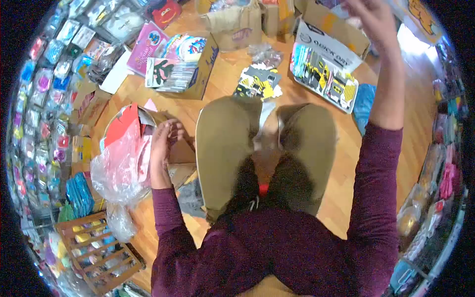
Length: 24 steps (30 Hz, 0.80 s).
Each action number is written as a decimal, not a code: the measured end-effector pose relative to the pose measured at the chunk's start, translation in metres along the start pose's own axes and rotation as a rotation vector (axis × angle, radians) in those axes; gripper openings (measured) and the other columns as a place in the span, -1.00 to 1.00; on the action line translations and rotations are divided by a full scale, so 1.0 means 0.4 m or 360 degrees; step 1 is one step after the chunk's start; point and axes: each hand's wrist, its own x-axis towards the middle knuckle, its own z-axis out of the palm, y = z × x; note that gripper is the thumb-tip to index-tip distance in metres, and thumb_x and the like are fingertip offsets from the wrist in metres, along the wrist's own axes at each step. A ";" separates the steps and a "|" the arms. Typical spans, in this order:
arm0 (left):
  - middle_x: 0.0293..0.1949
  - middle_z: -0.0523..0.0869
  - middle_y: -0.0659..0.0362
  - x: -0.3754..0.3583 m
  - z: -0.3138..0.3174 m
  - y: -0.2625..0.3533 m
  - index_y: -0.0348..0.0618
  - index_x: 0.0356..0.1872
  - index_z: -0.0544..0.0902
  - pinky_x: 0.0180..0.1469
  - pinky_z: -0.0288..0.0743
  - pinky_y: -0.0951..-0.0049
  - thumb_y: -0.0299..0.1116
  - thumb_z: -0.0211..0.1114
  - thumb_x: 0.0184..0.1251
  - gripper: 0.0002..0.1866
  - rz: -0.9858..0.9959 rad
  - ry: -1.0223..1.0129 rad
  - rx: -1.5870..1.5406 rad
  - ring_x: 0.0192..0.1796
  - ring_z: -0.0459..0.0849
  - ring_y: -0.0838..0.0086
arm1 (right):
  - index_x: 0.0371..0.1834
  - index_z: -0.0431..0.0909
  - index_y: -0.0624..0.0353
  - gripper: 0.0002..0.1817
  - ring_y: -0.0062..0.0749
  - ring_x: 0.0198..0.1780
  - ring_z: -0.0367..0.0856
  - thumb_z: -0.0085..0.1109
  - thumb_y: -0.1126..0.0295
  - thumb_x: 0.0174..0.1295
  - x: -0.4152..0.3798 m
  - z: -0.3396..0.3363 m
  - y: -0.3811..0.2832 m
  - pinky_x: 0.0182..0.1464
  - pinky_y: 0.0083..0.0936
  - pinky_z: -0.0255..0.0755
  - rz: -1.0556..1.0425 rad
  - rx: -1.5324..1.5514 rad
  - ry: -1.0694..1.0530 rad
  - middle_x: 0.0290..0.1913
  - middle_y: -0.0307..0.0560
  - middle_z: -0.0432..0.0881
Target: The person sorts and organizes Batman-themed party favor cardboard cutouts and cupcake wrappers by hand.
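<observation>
My left hand (167, 142) hangs beside an open cardboard box filled with red and pink sheets (121, 143) and clear plastic wrap (116, 180). Its fingers are loosely bent and apart, with nothing visible in them. My right hand (374, 22) is raised at the top right, slightly blurred, fingers stretched out. Below it to the left stands a white "Quick Dry" box (329, 44) with yellow and black cards (326, 81) in it. Between my knees and the boxes lies a pile of yellow and black cut-outs (258, 81) on the wooden floor.
A box with packaged sheets (170, 74) and a pink booklet (148, 47) stands ahead on the left. Cardboard boxes (235, 27) line the back. A blue plastic bag (365, 101) lies right, a wooden rack (101, 252) lower left. Stocked shelves (47, 114) flank both sides.
</observation>
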 end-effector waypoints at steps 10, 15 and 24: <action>-0.30 0.57 0.14 0.253 0.133 0.137 -0.25 -0.12 0.45 -0.24 0.45 0.55 -0.26 0.00 0.28 -0.72 0.0170 -0.0238 0.0221 -0.32 0.56 0.51 | -0.32 0.51 0.34 -0.74 -0.64 -0.48 0.42 0.09 0.31 0.10 -0.190 0.112 0.390 -0.44 -0.68 0.30 0.0657 0.0130 -0.0407 -0.50 -0.21 0.52; -0.36 0.58 0.18 0.482 0.172 0.020 -0.24 -0.18 0.46 -0.32 0.45 0.59 -0.22 0.04 0.26 -0.71 -0.0091 -0.0430 0.0359 -0.37 0.54 0.57 | -0.38 0.52 0.32 -0.74 -0.58 -0.51 0.44 0.12 0.29 0.04 -0.223 0.292 0.521 -0.44 -0.61 0.32 0.0900 0.0040 -0.0688 -0.54 -0.16 0.52; -0.27 0.59 0.02 0.791 0.240 -0.297 -0.22 -0.15 0.47 -0.14 0.41 0.38 -0.17 0.19 0.10 -0.63 0.0122 -0.0527 0.1435 -0.17 0.54 0.25 | -0.33 0.50 0.25 -0.67 -0.15 -0.36 0.54 0.19 0.21 -0.05 -0.250 0.679 0.724 -0.27 -0.35 0.38 0.0744 -0.0265 -0.1325 -0.45 0.09 0.56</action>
